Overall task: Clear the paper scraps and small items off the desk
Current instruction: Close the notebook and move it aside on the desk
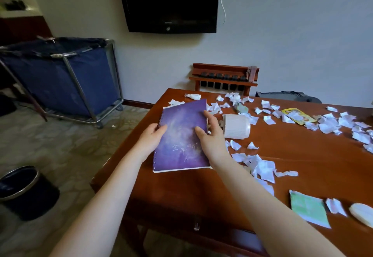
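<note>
A purple spiral notebook sits at the left corner of the brown wooden desk. My left hand grips its spiral edge, thumb on the cover. My right hand holds its right edge, with thumb and a finger over the cover. Torn white paper scraps are scattered across the desk to the right. A white ribbed cup lies on its side just right of my right hand. A small white bottle lies near the far left edge.
A black waste bin stands on the floor at the left. A blue laundry cart stands further back. On the desk lie a yellow packet, a green packet and a white oval item. A wooden rack stands behind the desk.
</note>
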A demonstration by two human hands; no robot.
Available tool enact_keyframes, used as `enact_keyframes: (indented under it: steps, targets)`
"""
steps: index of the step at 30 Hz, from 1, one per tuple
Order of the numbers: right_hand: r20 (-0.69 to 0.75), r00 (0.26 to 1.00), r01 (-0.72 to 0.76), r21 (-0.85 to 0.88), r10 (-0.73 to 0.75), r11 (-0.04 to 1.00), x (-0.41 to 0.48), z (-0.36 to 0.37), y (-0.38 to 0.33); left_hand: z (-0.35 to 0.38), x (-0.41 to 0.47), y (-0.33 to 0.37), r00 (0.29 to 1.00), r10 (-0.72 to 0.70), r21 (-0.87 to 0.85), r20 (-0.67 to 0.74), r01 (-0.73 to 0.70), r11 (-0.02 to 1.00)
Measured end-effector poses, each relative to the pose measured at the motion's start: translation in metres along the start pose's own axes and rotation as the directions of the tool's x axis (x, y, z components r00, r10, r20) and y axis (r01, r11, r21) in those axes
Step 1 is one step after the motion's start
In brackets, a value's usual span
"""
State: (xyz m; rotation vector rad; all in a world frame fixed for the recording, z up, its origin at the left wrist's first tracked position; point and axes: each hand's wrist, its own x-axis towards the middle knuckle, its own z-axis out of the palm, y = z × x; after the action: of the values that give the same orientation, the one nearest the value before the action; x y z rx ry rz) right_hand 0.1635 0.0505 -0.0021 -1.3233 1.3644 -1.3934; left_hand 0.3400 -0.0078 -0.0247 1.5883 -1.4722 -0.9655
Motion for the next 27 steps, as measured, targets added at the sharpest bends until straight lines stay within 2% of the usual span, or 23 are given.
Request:
enact_keyframes:
  steps: [3, 6, 8, 11, 13, 14, 16, 20, 24, 27]
  targets:
    - [0.054, 0.996, -0.061, -0.093, 0.067, 0.994, 0.005, 0.038, 0.012, -0.020, 0.009, -0.013, 0.993, -0.121, 0.082, -0.017, 0.122, 0.989]
    - [0.220, 0.962, -0.094, -0.282, 0.159, 0.955, 0.010, 0.061, 0.025, -0.038, 0.013, -0.028, 0.985, -0.162, 0.220, -0.053, 0.170, 0.960]
    - [0.324, 0.922, -0.051, -0.438, 0.211, 0.897, 0.011, 0.069, 0.033, -0.046, 0.016, -0.037, 0.983, -0.165, 0.345, -0.075, 0.181, 0.921]
    - [0.383, 0.901, 0.106, -0.648, 0.203, 0.754, 0.009, 0.078, 0.041, -0.048, 0.018, -0.048, 0.978, -0.179, 0.581, -0.110, 0.209, 0.787]
    - [0.372, 0.918, 0.232, -0.783, 0.135, 0.578, 0.007, 0.079, 0.044, -0.043, 0.016, -0.051, 0.982, -0.141, 0.692, -0.126, 0.189, 0.697]
    - [0.381, 0.920, 0.294, -0.822, 0.088, 0.487, 0.007, 0.079, 0.045, -0.041, 0.015, -0.052, 0.984, -0.127, 0.708, -0.126, 0.179, 0.683]
    - [0.421, 0.907, 0.379, -0.846, 0.033, 0.375, 0.008, 0.078, 0.049, -0.036, 0.014, -0.053, 0.985, -0.120, 0.699, -0.128, 0.175, 0.693]
    - [0.447, 0.893, 0.419, -0.867, 0.052, 0.269, 0.019, 0.076, 0.055, -0.029, 0.018, -0.048, 0.985, -0.119, 0.702, -0.128, 0.174, 0.691]
    - [0.477, 0.872, 0.437, -0.859, 0.108, 0.265, 0.029, 0.068, 0.050, -0.025, 0.018, -0.043, 0.983, -0.143, 0.709, -0.111, 0.179, 0.682]
    - [0.483, 0.873, 0.440, -0.843, 0.075, 0.310, 0.030, 0.055, 0.044, -0.022, 0.013, -0.037, 0.984, -0.135, 0.725, -0.113, 0.175, 0.666]
